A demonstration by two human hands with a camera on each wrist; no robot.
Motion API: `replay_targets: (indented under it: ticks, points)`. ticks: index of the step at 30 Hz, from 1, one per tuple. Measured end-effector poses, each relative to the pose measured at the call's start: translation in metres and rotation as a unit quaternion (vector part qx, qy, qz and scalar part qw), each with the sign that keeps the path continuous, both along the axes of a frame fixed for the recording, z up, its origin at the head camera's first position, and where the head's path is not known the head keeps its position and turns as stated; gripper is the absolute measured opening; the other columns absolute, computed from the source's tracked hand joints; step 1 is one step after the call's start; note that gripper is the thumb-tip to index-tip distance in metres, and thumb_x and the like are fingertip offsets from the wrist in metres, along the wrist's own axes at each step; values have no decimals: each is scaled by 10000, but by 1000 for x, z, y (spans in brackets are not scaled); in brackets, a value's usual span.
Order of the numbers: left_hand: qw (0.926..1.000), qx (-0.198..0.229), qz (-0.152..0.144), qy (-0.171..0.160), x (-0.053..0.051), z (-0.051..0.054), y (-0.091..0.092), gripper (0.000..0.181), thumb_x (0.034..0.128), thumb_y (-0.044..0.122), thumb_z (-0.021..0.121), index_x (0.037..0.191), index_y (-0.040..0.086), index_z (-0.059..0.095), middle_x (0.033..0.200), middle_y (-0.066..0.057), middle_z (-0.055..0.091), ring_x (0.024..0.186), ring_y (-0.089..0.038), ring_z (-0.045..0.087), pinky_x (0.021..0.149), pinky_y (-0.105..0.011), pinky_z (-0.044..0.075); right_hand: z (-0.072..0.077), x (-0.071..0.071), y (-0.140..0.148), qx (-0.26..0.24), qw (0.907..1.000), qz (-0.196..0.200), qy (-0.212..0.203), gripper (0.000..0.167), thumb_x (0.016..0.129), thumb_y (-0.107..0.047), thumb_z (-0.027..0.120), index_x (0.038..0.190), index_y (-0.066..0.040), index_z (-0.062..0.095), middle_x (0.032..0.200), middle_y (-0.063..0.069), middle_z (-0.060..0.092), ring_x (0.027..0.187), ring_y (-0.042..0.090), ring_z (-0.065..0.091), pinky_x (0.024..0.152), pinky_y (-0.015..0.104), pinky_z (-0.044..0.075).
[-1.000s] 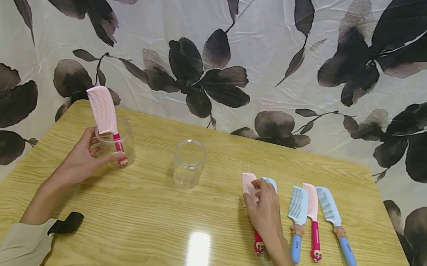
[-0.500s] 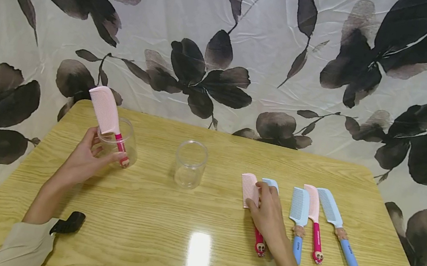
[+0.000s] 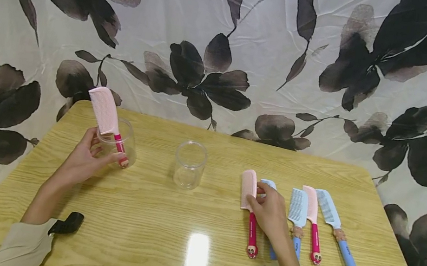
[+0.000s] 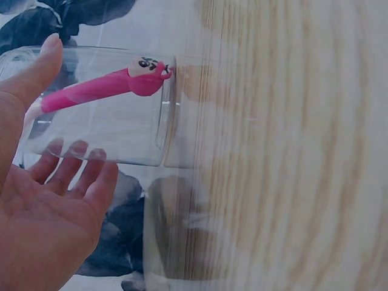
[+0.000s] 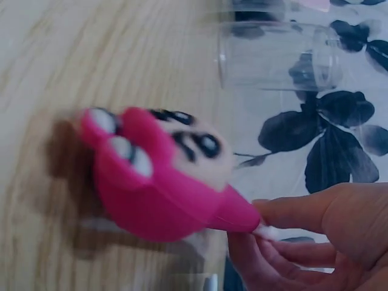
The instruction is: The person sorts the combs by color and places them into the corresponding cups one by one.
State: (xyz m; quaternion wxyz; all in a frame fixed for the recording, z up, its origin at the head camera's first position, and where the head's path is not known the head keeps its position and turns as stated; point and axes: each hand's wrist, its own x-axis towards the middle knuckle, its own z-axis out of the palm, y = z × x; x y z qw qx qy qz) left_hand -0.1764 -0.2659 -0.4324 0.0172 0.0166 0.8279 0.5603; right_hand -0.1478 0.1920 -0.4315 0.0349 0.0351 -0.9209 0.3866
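At the left, my left hand (image 3: 83, 160) grips a clear plastic cup (image 3: 130, 153) with the thumb on one side and fingers on the other. Inside that cup leans a pink comb (image 3: 103, 111), its blade up above the rim and its magenta handle (image 4: 91, 91) down, ending in a character head. My right hand (image 3: 271, 211) pinches a second pink comb (image 3: 247, 188) near the neck between thumb and fingers. This comb's character-head end (image 5: 163, 176) looms close in the right wrist view. Partly hidden beneath the right hand lies a blue comb (image 3: 268, 183).
A second clear cup (image 3: 189, 166) stands mid-table. Right of my right hand lie a blue comb (image 3: 298, 206), a pink comb (image 3: 315, 242) and another blue comb (image 3: 346, 254). Floral cloth (image 3: 276, 63) hangs behind the wooden table (image 3: 130, 222).
My right hand has taken hold of the pink comb and its handle has swung slightly left, baring more of it. The left hand, cup and comb in it stay about where they were.
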Motion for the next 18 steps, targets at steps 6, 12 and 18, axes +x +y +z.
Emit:
replay_targets:
  ticks: [6, 12, 18]
  points:
    - [10000, -13, -16, 59, -1, 2, 1, 974, 939, 225, 783, 1584, 7, 87, 1593, -306, 221, 1486, -539, 205, 1181, -691, 195, 8, 1, -1, -211, 9997, -116, 72, 355, 947, -105, 748, 1258, 34, 649, 1025, 189, 712, 847, 333, 737, 668, 400, 621]
    - [10000, -57, -49, 45, -4, 1, -1, 996, 940, 245, 782, 1590, 2, 68, 1591, -317, 217, 1480, -548, 212, 1177, -688, 206, 16, 3, -3, -315, 9987, -367, 160, 314, 962, -166, 741, 1232, -15, 688, 980, 146, 734, 812, 293, 737, 689, 380, 611]
    - [9999, -101, -95, 88, -8, -2, -5, 996, 943, 232, 778, 1596, 11, 59, 1589, -312, 228, 1478, -537, 229, 1180, -676, 216, 26, 4, -10, -900, 9952, -326, 176, 312, 967, -154, 740, 1229, 5, 683, 996, 168, 719, 800, 298, 749, 608, 344, 624]
